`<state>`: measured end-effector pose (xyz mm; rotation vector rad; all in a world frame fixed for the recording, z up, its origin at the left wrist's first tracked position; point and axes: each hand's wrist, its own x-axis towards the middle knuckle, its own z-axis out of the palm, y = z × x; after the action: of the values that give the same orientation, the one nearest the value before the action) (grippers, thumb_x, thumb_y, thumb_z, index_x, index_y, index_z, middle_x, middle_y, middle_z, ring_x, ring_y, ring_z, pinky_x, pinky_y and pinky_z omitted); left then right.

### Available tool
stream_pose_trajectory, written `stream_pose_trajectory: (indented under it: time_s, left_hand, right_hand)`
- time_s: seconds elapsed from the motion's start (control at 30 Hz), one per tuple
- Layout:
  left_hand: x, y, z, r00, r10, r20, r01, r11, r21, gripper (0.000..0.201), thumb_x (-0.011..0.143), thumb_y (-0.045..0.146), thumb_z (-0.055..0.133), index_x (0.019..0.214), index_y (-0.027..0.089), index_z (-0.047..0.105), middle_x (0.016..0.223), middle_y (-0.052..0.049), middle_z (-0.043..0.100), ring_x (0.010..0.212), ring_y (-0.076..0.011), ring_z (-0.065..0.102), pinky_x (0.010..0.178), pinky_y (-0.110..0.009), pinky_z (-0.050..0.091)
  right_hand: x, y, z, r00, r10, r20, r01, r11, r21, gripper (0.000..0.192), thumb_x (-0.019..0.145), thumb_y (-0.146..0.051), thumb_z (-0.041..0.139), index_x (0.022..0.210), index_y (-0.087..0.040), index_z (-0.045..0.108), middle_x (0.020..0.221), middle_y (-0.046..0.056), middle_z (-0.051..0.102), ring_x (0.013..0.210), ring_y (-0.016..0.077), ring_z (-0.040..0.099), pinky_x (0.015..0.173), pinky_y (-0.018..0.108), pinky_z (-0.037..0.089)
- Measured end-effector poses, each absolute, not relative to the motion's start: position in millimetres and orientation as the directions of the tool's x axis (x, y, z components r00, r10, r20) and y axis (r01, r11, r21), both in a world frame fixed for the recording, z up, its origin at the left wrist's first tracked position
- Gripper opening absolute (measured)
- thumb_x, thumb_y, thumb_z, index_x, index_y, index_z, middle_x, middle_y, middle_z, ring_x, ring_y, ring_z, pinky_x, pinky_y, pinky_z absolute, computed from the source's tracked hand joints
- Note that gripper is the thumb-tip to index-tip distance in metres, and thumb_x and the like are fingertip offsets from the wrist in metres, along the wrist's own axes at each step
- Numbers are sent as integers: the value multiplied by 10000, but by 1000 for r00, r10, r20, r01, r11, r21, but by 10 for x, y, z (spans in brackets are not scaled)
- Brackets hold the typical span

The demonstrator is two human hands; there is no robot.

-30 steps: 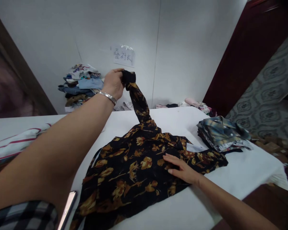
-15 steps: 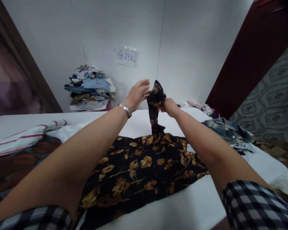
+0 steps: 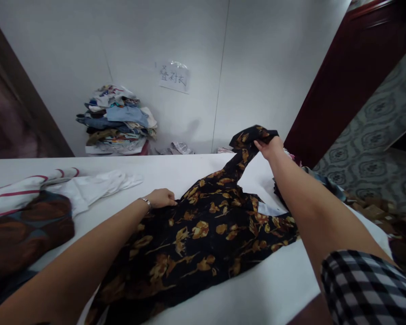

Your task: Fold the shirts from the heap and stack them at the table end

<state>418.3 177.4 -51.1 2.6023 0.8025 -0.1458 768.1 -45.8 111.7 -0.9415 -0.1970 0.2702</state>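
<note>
While the right hand [image 3: 269,146] holds a sleeve [image 3: 237,166] up over the far right of the shirt [image 3: 199,230], fingers and thumb gripping the bunched cloth, the left hand [image 3: 161,197] is down at the shirt's far left edge! Its fingers are curled in, tips out of sight, so whether they pinch the fabric I cannot tell. Black with golden flowers, the shirt lies spread across the middle of the worktop [image 3: 257,277], its near left end running off the bottom of the view and partly behind the left forearm [image 3: 84,253]. Over on the right, its other end slips behind the right forearm [image 3: 321,221]. A white patch [image 3: 271,209] shows there too; paper, cloth or bare worktop, it's hard to say!

Right again, a folded garment [image 3: 329,184] is mostly blocked by that same arm. Near left, a striped cloth [image 3: 20,192] and a brown cloth [image 3: 30,234] are cut by the view's edge, a white cloth [image 3: 94,187] beside them. Far left, a pile of clothes [image 3: 117,122] rises against the wall [image 3: 169,36], layers too jumbled to count, with a handwritten sign [image 3: 175,77] to its right. Far right, boxes [image 3: 375,214] sink into murk.
</note>
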Motion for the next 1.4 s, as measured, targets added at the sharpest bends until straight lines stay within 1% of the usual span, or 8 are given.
stream_pose_trajectory:
  time_s: [0.1, 0.3, 0.57, 0.87, 0.97, 1.07, 1.2, 1.4]
  left_hand:
    - [4066, 1870, -446, 813, 554, -179, 580, -748, 322, 241, 695, 438, 548, 625, 227, 640, 680, -24, 680, 748, -216, 625, 684, -294, 449]
    - [3934, 2236, -180, 542, 826, 155, 747, -558, 361, 332, 844, 409, 373, 866, 203, 632, 832, -80, 704, 823, -235, 640, 707, -310, 464]
    - [3726, 2090, -215, 656, 749, 95, 736, -662, 138, 411, 852, 556, 408, 978, 223, 615, 942, -106, 715, 903, -280, 653, 735, -330, 453]
    - [3586, 1840, -258, 679, 732, 58, 733, -680, 5, 294, 827, 404, 446, 938, 235, 659, 1046, -94, 716, 990, -275, 645, 754, -314, 455]
    - [3585, 1773, -398, 647, 762, 7, 762, -647, 26, 299, 815, 373, 444, 954, 226, 664, 1048, -111, 716, 983, -283, 648, 724, -320, 458]
    - [3587, 1699, -554, 624, 781, -22, 781, -622, 45, 303, 806, 358, 441, 949, 230, 675, 1012, -110, 727, 930, -279, 665, 686, -315, 463]
    - [3579, 1609, -696, 610, 792, -4, 791, -609, 53, 360, 852, 357, 367, 1024, 220, 653, 1074, -133, 709, 964, -288, 660, 726, -342, 466]
    - [3594, 1565, -784, 607, 794, 30, 794, -607, -5, 396, 895, 312, 265, 1035, 183, 612, 1137, -168, 668, 1071, -298, 621, 798, -381, 447]
  right_hand:
    - [7734, -498, 1013, 947, 321, -13, -188, 520, -833, 177, 772, -163, 380, 877, -201, 517, 755, 17, 592, 763, 181, 635, 706, 400, 576]
    - [7724, -393, 1034, 925, 355, 133, -139, 644, -752, 181, 775, -217, 352, 854, -203, 514, 791, 29, 596, 773, 179, 642, 703, 391, 573]
    - [7612, -609, 764, 920, 390, -27, -256, 548, -796, 176, 768, -202, 365, 829, -193, 530, 742, 39, 596, 750, 187, 630, 625, 340, 570]
    - [7295, -732, 1044, 874, 480, 75, -238, 557, -796, 183, 821, -215, 350, 853, -183, 527, 807, 51, 615, 826, 188, 629, 721, 380, 576]
    - [6867, -534, 1137, 657, 739, 150, -228, 385, -894, 158, 825, -211, 428, 917, -178, 552, 852, 57, 643, 817, 186, 640, 750, 396, 582]
    - [6580, -368, 1088, 258, 962, 91, 53, 80, -995, 395, 775, -170, 559, 1168, -211, 562, 1096, 77, 657, 829, 179, 660, 744, 399, 593]
    - [6708, -355, 737, 359, 933, -16, 609, -247, -753, 598, 796, -135, 539, 1381, -227, 457, 1396, 127, 509, 880, 175, 677, 731, 340, 590]
    - [7146, -730, -70, 554, 821, -140, 738, -562, -374, 364, 761, -181, 639, 1114, -123, 699, 1122, 145, 698, 1052, 266, 634, 925, 349, 486]
